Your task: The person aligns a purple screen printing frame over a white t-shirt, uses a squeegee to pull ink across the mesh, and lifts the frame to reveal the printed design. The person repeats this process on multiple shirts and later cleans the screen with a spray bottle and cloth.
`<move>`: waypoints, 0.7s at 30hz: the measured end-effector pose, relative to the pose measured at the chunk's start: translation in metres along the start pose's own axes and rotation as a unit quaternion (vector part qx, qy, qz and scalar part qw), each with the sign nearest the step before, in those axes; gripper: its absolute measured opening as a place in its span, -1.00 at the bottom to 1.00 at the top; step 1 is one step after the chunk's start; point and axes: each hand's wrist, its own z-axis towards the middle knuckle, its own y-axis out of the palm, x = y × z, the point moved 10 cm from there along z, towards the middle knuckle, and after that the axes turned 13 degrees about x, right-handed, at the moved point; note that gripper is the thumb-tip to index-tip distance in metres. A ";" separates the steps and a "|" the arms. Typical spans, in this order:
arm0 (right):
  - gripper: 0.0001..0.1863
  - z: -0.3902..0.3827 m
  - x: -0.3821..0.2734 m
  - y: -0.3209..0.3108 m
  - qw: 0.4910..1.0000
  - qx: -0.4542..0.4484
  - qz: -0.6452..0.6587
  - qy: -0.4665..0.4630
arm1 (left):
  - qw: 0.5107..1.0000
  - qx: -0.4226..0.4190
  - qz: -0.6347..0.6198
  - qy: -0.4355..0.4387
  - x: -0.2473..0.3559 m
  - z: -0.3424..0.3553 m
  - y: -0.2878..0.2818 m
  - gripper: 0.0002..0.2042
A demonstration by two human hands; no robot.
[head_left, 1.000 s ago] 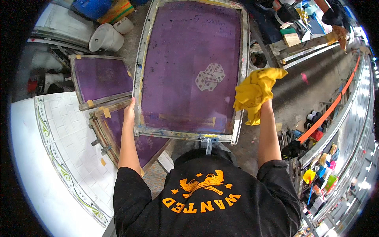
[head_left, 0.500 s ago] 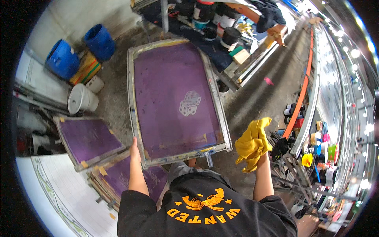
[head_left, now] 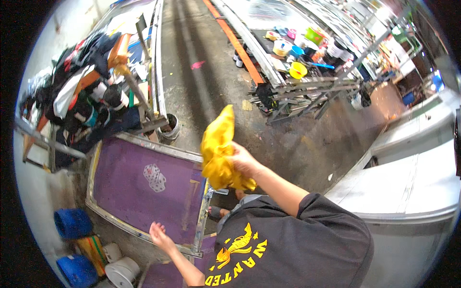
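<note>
My right hand point(head_left: 244, 162) grips a crumpled yellow cloth point(head_left: 218, 153), raised in front of my body at the right end of the screen printing frame. The frame point(head_left: 139, 140) has a pale rim and a purple mesh point(head_left: 120, 177) that bears a light print of two dice point(head_left: 154, 177). It leans below me, to the left. My left hand point(head_left: 162, 237) is over the frame's near edge, palm partly up, fingers loosely apart and holding nothing. Whether it touches the rim I cannot tell.
At far left stands a cluttered rack point(head_left: 96, 103) with tubs and dark cloth. Lower left are blue barrels point(head_left: 73, 223), a white bucket point(head_left: 122, 272) and another purple screen point(head_left: 163, 274). Long print tables point(head_left: 249, 43) run ahead, with paint pots point(head_left: 297, 70). A small bucket point(head_left: 169, 129) stands behind the frame.
My view has swung to the right, so the frame appears further left and turned. My left hand has let go of the frame's side; the yellow cloth stays in my right hand.
</note>
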 end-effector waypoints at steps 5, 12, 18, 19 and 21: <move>-0.53 -0.042 -0.038 0.060 0.994 -0.087 0.013 -0.058 | 0.878 -0.415 -0.191 -0.143 0.160 -0.128 0.186 -0.36; -0.60 -0.034 -0.030 -0.119 0.998 -0.029 -0.057 -0.013 | 0.836 -0.433 -0.232 -0.245 0.138 -0.238 0.314 -0.55; -0.38 -0.060 -0.065 -0.358 0.950 0.273 -0.151 0.004 | 0.869 -0.462 -0.144 -0.099 0.170 -0.343 0.405 -0.62; -0.24 -0.064 -0.077 -0.397 0.931 0.306 -0.192 -0.048 | 0.867 -0.476 -0.125 -0.073 0.176 -0.365 0.423 -0.63; -0.03 -0.083 -0.116 -0.407 0.951 0.260 -0.143 -0.086 | 0.837 -0.539 -0.077 -0.051 0.190 -0.412 0.455 -0.62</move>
